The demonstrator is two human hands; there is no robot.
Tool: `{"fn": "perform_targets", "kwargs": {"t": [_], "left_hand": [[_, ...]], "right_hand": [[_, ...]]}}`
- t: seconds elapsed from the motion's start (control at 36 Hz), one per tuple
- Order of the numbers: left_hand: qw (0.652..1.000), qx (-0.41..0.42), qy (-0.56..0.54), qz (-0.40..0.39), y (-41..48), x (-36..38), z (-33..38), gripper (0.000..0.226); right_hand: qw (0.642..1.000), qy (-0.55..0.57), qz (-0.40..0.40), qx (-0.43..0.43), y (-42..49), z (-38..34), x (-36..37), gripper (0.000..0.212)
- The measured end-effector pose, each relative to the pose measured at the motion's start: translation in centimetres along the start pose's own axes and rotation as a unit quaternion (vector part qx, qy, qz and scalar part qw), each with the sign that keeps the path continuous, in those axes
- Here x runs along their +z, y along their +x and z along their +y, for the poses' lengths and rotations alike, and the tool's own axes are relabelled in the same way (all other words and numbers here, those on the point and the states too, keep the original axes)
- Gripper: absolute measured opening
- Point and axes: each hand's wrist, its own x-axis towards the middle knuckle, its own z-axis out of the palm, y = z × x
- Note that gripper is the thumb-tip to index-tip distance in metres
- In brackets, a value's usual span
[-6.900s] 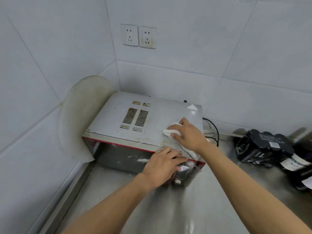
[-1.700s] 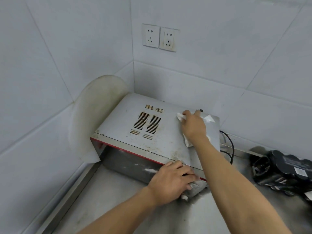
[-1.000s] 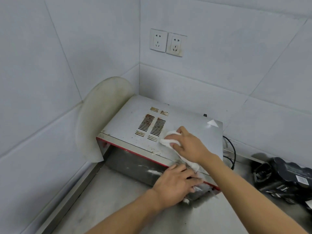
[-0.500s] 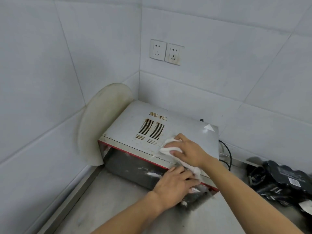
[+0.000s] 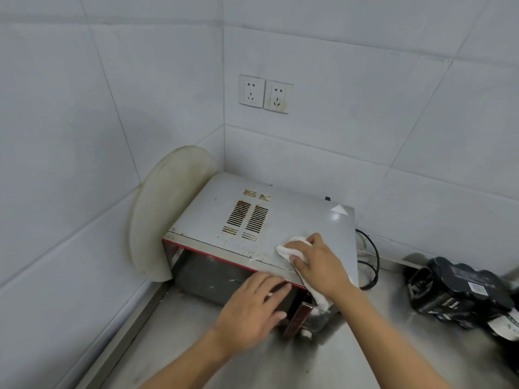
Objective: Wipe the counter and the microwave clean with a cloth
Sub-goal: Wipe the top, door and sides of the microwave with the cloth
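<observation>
A grey, stained microwave (image 5: 213, 209) with a red front trim sits in the corner of the steel counter (image 5: 179, 338). My right hand (image 5: 317, 265) presses a white cloth (image 5: 289, 248) flat on the microwave's top near the front right edge; the cloth's tail hangs down under my wrist over the front. My left hand (image 5: 252, 307) rests against the microwave's front right, fingers spread over the top of the door, with nothing held in it.
A round, stained plate (image 5: 163, 209) leans between the microwave and the left wall. A black power cord (image 5: 370, 262) loops behind the microwave's right side. Black packaged items (image 5: 460, 290) lie on the counter at right. Two wall sockets (image 5: 264, 94) are above.
My right hand has slid the cloth from the back right of the microwave's top toward the front edge. My left hand has stayed on the front. The view has tilted up slightly.
</observation>
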Motion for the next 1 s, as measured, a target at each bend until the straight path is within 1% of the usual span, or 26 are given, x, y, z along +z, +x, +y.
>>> {"fn": "perform_targets", "kwargs": {"t": [0.06, 0.14, 0.19, 0.28, 0.33, 0.42, 0.47, 0.58, 0.67, 0.72, 0.81, 0.92, 1.0], "left_hand": [[0.999, -0.037, 0.036, -0.014, -1.3, 0.0, -1.1, 0.055], [0.993, -0.048, 0.091, -0.060, -2.2, 0.2, -2.2, 0.060], [0.992, -0.044, 0.099, -0.072, -2.2, 0.3, -2.3, 0.061], [0.992, -0.046, 0.094, -0.069, -1.8, 0.1, -2.2, 0.061], [0.992, -0.046, 0.093, -0.068, -1.6, 0.0, -2.3, 0.060], [0.993, -0.043, 0.089, -0.063, -1.4, 0.0, -2.4, 0.058], [0.994, -0.044, 0.088, -0.051, -1.2, 0.0, -2.4, 0.056], [0.994, -0.056, 0.083, -0.038, -0.7, -0.3, -2.1, 0.053], [0.995, -0.060, 0.070, -0.046, -0.4, -0.9, -1.8, 0.051], [0.995, -0.059, 0.063, -0.054, -0.4, -1.1, -2.0, 0.049], [0.996, -0.047, 0.050, -0.052, -0.8, -1.3, -2.6, 0.047], [1.000, -0.015, -0.013, -0.018, -1.5, -2.3, -4.5, 0.042], [0.999, -0.035, -0.014, 0.025, -1.8, -3.5, -8.2, 0.036]], "right_hand": [[1.000, -0.003, 0.006, 0.007, -0.6, -0.2, 0.0, 0.032], [0.999, 0.000, 0.005, 0.036, 0.1, -0.6, -0.2, 0.029], [0.998, 0.006, 0.018, 0.058, 0.9, -0.9, -0.1, 0.030], [0.996, -0.006, 0.039, 0.081, 1.5, -1.6, 0.0, 0.032], [0.997, -0.019, 0.035, 0.062, 1.0, -2.2, 0.1, 0.033], [1.000, -0.018, 0.002, 0.005, -0.9, -2.5, 0.3, 0.033], [1.000, -0.022, -0.010, -0.009, -1.9, -2.5, 0.4, 0.033], [0.999, -0.021, 0.022, 0.043, 0.3, -2.7, 0.4, 0.033], [0.994, -0.027, 0.043, 0.097, 3.0, -3.4, 0.8, 0.035], [0.991, -0.039, 0.052, 0.113, 3.7, -3.9, 1.1, 0.035], [0.993, -0.050, 0.052, 0.089, 2.9, -4.1, 1.2, 0.035], [0.997, -0.059, 0.042, 0.027, 0.9, -3.6, 1.4, 0.031], [0.997, -0.065, 0.030, 0.027, 1.3, -3.9, 1.4, 0.030]]}}
